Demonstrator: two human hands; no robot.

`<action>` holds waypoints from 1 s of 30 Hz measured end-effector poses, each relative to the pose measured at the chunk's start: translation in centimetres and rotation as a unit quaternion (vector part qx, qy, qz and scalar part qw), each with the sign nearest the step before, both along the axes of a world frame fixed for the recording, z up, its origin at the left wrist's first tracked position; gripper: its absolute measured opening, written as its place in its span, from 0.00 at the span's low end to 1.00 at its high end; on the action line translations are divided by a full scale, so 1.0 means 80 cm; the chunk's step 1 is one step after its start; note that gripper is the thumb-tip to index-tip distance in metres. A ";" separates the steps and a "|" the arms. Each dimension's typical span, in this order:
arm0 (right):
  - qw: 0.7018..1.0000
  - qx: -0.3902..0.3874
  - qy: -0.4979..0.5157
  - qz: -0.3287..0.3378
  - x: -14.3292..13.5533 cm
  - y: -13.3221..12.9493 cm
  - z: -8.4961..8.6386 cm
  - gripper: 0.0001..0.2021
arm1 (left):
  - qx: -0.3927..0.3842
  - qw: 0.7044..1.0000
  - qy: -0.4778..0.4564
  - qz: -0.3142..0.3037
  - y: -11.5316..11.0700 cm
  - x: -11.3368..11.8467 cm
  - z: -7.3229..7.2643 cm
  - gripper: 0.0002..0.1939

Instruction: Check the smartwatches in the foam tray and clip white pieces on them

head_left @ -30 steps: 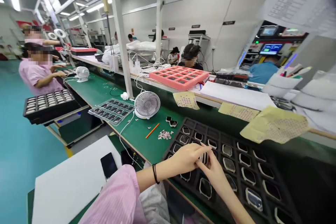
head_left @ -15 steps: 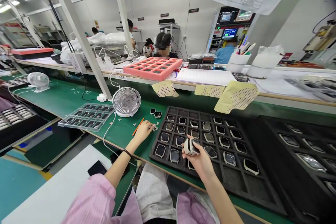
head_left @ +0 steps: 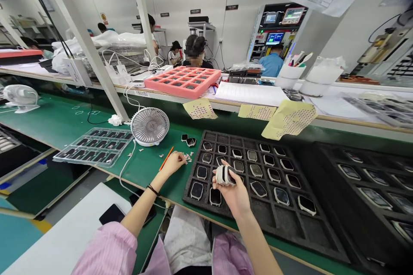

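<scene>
My right hand (head_left: 237, 191) is closed around a small stack of smartwatch cases (head_left: 223, 175), pale with dark faces, held above the foam tray. My left hand (head_left: 171, 163) rests low over the green bench beside small pale scraps (head_left: 187, 157), its fingertips drawn together. What they pinch, if anything, is too small to make out. An orange stick (head_left: 166, 159) lies just left of that hand. Behind the scraps sit two loose watch cases (head_left: 190, 142). The black foam tray (head_left: 308, 230) carries rows of watch cases, and some of its front pockets hold none.
A white fan (head_left: 150, 126) stands behind my left hand, its cable running down to the bench edge. Left of it lies a clear plastic tray (head_left: 58, 157) with dark parts. A second black tray (head_left: 348, 195) is at right. The shelf bears a pink foam tray (head_left: 193, 91).
The view has turned slightly right. My right hand, still gripping the watch cases, has shifted a little left over the tray. My left hand stays by the scraps, more of which now show.
</scene>
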State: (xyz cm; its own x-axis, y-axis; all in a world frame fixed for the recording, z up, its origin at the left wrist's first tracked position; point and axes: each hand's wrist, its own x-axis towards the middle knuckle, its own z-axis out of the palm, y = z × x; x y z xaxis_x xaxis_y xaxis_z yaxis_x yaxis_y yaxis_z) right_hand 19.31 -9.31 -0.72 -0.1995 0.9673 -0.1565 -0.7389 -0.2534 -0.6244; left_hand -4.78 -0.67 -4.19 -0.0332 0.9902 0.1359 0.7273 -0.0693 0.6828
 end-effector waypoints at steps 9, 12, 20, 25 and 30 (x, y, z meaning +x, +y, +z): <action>0.995 0.070 -0.036 -0.059 -0.047 0.023 0.013 0.23 | 0.034 0.968 -0.248 -0.015 -0.040 0.062 0.057 0.12; 0.991 0.085 -0.060 -0.087 -0.056 0.026 0.014 0.23 | 0.001 0.917 -0.400 0.001 -0.046 0.090 0.068 0.11; 0.980 0.107 -0.113 -0.125 -0.056 0.028 0.008 0.25 | -0.045 0.871 -0.488 -0.023 -0.043 0.106 0.079 0.14; 0.976 0.124 -0.126 -0.127 -0.047 0.020 -0.001 0.24 | -0.026 0.878 -0.476 -0.032 -0.051 0.118 0.078 0.14; 0.975 0.122 -0.147 -0.111 -0.023 0.002 -0.013 0.27 | -0.126 0.832 -0.532 -0.099 -0.064 0.121 0.064 0.16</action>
